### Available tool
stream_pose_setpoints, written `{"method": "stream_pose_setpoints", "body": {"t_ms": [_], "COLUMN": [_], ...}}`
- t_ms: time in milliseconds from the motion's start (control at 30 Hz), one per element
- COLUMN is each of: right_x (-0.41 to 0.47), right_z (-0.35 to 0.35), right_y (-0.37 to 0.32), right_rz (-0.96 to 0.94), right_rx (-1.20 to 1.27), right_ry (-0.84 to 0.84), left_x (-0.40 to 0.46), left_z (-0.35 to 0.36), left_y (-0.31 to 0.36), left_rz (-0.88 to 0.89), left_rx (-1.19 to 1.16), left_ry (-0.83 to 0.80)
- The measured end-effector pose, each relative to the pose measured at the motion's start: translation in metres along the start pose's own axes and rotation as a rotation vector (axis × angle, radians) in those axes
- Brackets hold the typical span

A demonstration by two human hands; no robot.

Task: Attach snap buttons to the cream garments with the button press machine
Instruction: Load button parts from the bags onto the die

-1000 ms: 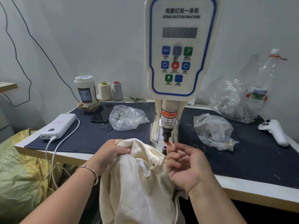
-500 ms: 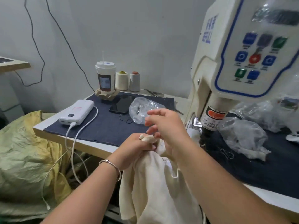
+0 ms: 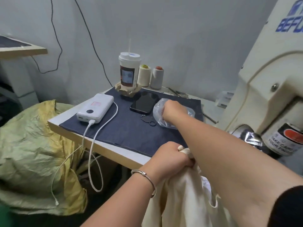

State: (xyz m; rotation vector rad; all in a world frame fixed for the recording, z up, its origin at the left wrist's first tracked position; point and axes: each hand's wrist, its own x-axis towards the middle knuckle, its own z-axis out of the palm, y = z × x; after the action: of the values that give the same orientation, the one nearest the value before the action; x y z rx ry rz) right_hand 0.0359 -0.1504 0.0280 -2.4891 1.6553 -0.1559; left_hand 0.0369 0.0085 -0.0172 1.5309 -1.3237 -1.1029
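Note:
My left hand [image 3: 170,158] grips a bunched fold of the cream garment [image 3: 183,202], which hangs below the table's front edge. My right arm crosses over it. My right hand [image 3: 173,112] is down in the mouth of a clear plastic bag [image 3: 157,116] lying on the dark mat [image 3: 124,128]; its fingertips are hidden inside the bag. The cream button press machine [image 3: 265,79] fills the right side. Its press head with a red warning label [image 3: 285,138] is to the right of both hands.
On the mat lie a white power bank [image 3: 95,108] with a cable hanging over the table edge [image 3: 98,146], a black phone [image 3: 144,102] and small black rings [image 3: 150,122]. A lidded cup [image 3: 128,71] and two thread spools [image 3: 144,75] stand at the back. A yellow-green sack [image 3: 32,153] sits left.
My right hand left the press head and reached left across the table into the plastic bag. My view turned left. My left hand kept its hold on the garment.

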Motion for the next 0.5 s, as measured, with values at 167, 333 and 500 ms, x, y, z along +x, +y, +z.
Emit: {"method": "stream_pose_setpoints", "body": {"t_ms": [167,333,500], "right_x": [0.013,0.016,0.019], "right_z": [0.008,0.005,0.01], "right_y": [0.003,-0.002,0.002], "right_rz": [-0.034,0.036,0.06], "right_rx": [-0.06,-0.037,0.112], "right_ry": [0.052,-0.057,-0.051], "left_x": [0.002,0.0,-0.001], "left_z": [-0.001,-0.001,0.0], "left_y": [-0.001,0.001,0.001], "left_rz": [0.006,-0.009,-0.024], "left_rx": [-0.013,-0.027,-0.032], "left_ry": [-0.012,-0.001,-0.002]}}
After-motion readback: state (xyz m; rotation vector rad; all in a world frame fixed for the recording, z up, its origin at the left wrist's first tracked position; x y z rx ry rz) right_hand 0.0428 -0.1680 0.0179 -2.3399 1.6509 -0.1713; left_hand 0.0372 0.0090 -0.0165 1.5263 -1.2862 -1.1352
